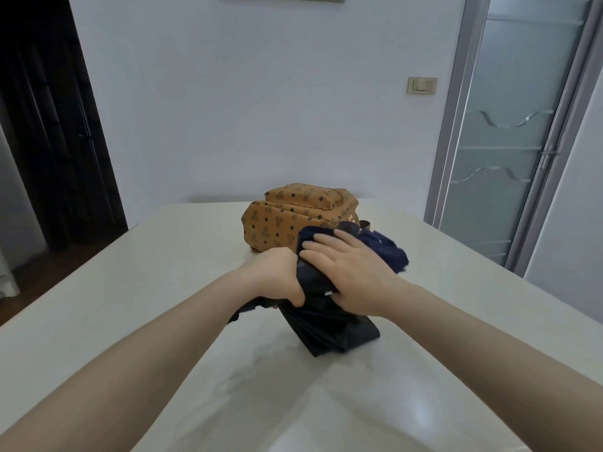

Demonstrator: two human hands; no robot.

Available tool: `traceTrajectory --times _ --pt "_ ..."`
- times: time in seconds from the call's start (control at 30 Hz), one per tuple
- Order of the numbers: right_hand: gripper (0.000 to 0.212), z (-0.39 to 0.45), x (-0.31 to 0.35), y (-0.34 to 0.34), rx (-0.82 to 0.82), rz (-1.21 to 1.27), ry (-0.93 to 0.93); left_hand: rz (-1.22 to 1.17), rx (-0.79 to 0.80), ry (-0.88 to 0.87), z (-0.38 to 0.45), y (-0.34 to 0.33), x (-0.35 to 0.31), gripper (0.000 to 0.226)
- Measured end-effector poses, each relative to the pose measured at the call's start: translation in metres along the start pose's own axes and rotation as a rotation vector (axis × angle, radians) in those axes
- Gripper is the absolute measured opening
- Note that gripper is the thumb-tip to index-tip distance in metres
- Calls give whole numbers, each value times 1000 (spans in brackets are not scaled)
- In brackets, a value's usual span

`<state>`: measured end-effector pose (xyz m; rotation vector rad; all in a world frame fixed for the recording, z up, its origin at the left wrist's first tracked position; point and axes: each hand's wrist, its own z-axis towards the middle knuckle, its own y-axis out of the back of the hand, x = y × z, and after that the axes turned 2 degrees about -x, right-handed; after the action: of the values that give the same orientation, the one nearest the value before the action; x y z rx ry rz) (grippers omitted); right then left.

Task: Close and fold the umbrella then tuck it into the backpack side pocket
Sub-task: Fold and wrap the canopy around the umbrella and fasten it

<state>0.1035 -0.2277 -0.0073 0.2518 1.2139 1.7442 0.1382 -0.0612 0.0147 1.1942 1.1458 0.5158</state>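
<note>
Folding is under way, I judge. The left hand (277,278) is clamping the collapsed umbrella (339,331), and the right hand (355,275) is wrapping its fingers (321,244) over loose cloth. The backpack (287,220) is lying just beyond them on the table (163,288). The next move is probably calling for tighter rolling.

umbrella (329,334): navy | backpack (287,220): tan, dark monogram print | table (163,272): white

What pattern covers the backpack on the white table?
The tan-orange backpack carries small dark diamonds and logo motifs all over; head view shows it.
</note>
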Motion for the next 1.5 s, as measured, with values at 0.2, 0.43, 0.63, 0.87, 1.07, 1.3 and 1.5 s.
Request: traceTrajectory --times 0.2,0.43,0.63,0.87,1.07,1.3,1.5 --pt "72 1 -6 8 224 268 -169 445 -265 -105 -10 -13 0 24" --pt "55 6 -28 22 637 509 -419 609 -466 -255 -14 -23 4 27" --pt "37 2 -29 16 542 522 -526 730 -572 -267 -22 -22 -2 19" --pt "24 1 -11 9 317 105 -332 765 -398 -222 -24 -38 -21 87" --pt "20 -4 2 10 -51 -103 -98 338 -182 -164 -15 -20 -30 34" --pt "14 -9 8 6 -391 -170 -9 -55 190 -64 -8 7 -20 47" --pt "35 2 9 10 -114 -48 -56 -186 96 27 -4 -5 -8 41"
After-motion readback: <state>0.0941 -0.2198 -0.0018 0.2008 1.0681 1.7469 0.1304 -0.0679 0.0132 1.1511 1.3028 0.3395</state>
